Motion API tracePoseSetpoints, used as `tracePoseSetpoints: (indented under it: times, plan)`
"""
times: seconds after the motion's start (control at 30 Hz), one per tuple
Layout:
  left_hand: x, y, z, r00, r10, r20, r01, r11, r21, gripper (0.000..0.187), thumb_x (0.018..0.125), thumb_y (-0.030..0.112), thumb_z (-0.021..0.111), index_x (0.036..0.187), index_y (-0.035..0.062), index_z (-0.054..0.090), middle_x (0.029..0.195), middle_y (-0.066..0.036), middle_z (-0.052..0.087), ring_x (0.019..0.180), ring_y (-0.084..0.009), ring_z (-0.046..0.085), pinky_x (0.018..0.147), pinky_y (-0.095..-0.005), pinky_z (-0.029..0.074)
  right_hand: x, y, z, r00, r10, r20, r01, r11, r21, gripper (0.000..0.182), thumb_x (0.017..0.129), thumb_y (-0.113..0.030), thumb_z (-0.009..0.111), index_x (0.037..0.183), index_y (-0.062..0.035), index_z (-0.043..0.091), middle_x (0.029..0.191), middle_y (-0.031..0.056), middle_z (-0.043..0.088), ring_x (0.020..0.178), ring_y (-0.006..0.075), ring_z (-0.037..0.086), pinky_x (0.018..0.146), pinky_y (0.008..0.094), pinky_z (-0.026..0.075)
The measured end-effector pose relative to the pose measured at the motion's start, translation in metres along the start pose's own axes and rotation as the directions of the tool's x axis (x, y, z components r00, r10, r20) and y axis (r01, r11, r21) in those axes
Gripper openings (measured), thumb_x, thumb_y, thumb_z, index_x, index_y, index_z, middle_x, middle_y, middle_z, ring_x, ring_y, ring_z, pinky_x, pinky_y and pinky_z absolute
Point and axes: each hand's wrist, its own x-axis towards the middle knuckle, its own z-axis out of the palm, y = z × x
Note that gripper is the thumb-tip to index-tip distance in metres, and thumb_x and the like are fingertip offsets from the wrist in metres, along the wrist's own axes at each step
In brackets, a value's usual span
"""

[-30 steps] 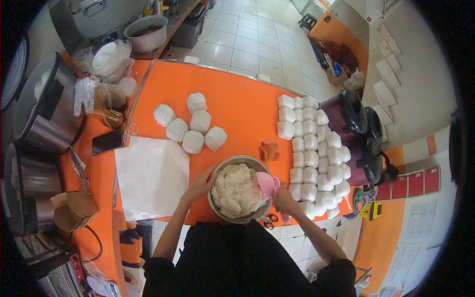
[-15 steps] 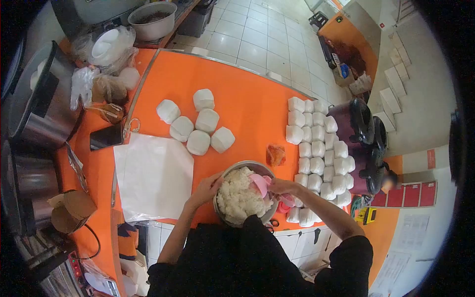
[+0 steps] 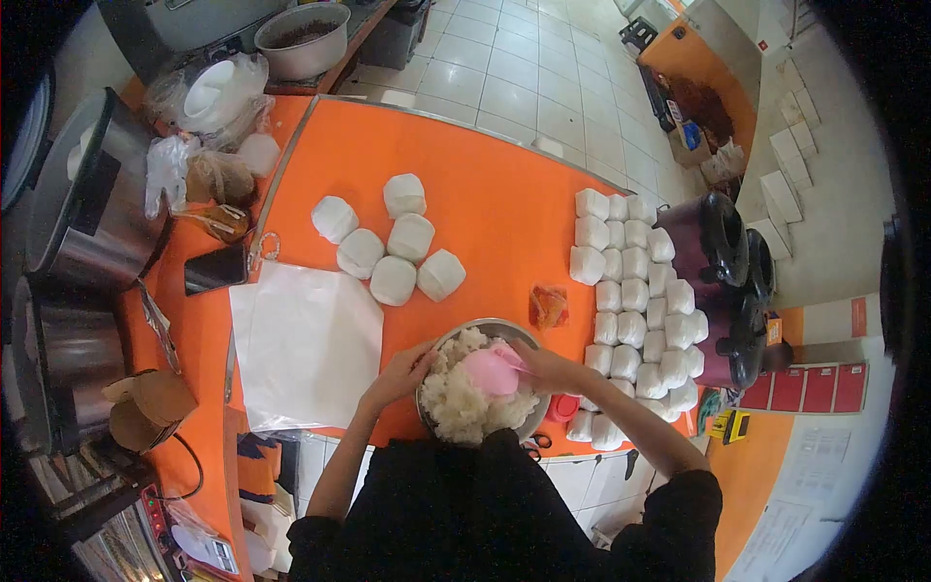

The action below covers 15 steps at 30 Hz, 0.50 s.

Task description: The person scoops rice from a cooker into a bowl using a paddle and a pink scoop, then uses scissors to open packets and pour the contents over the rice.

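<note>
A metal bowl [image 3: 532,424] heaped with white rice [image 3: 456,393] stands at the table's front edge, against the black-clothed body. My left hand [image 3: 410,371] is closed on the bowl's left rim. My right hand [image 3: 539,369] grips a pink scoop [image 3: 493,371], which lies over the rice with its rounded side up. Left of the bowl are white paper sheets [image 3: 308,344]. Beyond it lie several white wrapped bundles [image 3: 393,280]. A small packet with orange contents [image 3: 549,306] rests just past the bowl. A red round object [image 3: 562,407] sits beside my right wrist.
Rows of white wrapped bundles [image 3: 632,293] fill the right side, before dark purple pots [image 3: 706,247]. Scissors [image 3: 535,445] lie by the front edge. At left are a phone [image 3: 215,270], large dark containers [image 3: 73,339], brown paper pieces [image 3: 150,410] and plastic bags [image 3: 225,92].
My right hand and the scoop have moved slightly up and left over the rice. The scoop has turned, showing its rounded back. The whole view has shifted a little.
</note>
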Motion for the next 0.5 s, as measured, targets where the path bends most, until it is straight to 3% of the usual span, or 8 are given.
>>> tracePoseSetpoints:
  times: [0.03,0.13,0.23,0.33,0.43,0.5]
  plan:
    - [0.001,0.001,0.000,0.999,-0.028,0.019,0.028,1.000,0.001,0.035,0.093,0.022,0.043,0.122,0.0035,0.047,0.090,-0.016,0.061,0.081,-0.0197,0.059,0.074,-0.0321,0.045,-0.011,-0.011,-0.001,0.999,0.037,-0.025,-0.037,0.999,-0.009,0.057,0.083,-0.016,0.052,0.129,-0.0037,0.022,0.082,0.0240,0.058,0.068,0.0386,0.059,0.053,0.0451,0.045]
    - [-0.003,0.013,-0.001,0.999,-0.042,0.004,0.042,0.999,0.019,0.035,0.093,0.022,0.043,0.122,0.0036,0.047,0.090,-0.016,0.061,0.081,-0.0202,0.059,0.075,-0.0322,0.045,-0.047,-0.064,-0.008,0.978,0.145,-0.152,-0.156,0.986,-0.064,0.057,0.086,-0.029,0.048,0.131,-0.0033,0.023,0.082,0.0247,0.059,0.067,0.0395,0.060,0.058,0.0471,0.047]
    - [-0.003,0.005,0.003,1.000,0.006,-0.028,-0.006,1.000,0.018,0.035,0.093,0.023,0.043,0.121,0.0036,0.048,0.089,-0.015,0.061,0.080,-0.0204,0.059,0.075,-0.0321,0.046,-0.073,-0.069,0.010,0.938,0.196,-0.285,-0.234,0.966,-0.107,0.061,0.086,-0.030,0.049,0.134,-0.0068,0.021,0.080,0.0232,0.059,0.065,0.0369,0.060,0.054,0.0461,0.047]
    - [-0.003,0.006,0.004,0.999,0.013,-0.037,-0.011,0.999,0.047,0.034,0.093,0.023,0.042,0.119,0.0031,0.049,0.090,-0.014,0.062,0.080,-0.0210,0.059,0.075,-0.0316,0.046,-0.095,-0.086,0.019,0.913,0.296,-0.281,-0.339,0.933,-0.121,0.064,0.083,-0.030,0.055,0.134,-0.0113,0.021,0.083,0.0211,0.060,0.064,0.0379,0.060,0.053,0.0458,0.047]
    - [-0.005,0.016,0.004,0.999,-0.042,-0.027,0.044,0.995,0.091,0.033,0.093,0.023,0.042,0.117,0.0025,0.050,0.091,-0.013,0.062,0.082,-0.0194,0.059,0.076,-0.0306,0.046,-0.101,-0.078,0.064,0.912,0.290,-0.289,-0.333,0.936,-0.112,0.063,0.082,-0.029,0.056,0.134,-0.0137,0.023,0.077,0.0205,0.060,0.062,0.0384,0.060,0.053,0.0464,0.047]
    - [-0.006,0.011,0.006,0.999,0.008,-0.036,-0.004,0.996,0.088,0.033,0.093,0.023,0.041,0.118,0.0025,0.050,0.091,-0.012,0.062,0.082,-0.0176,0.058,0.076,-0.0305,0.046,-0.086,-0.079,0.086,0.870,0.389,-0.302,-0.420,0.907,-0.042,0.062,0.082,-0.028,0.056,0.133,-0.0135,0.026,0.077,0.0218,0.060,0.063,0.0390,0.060,0.054,0.0471,0.047]
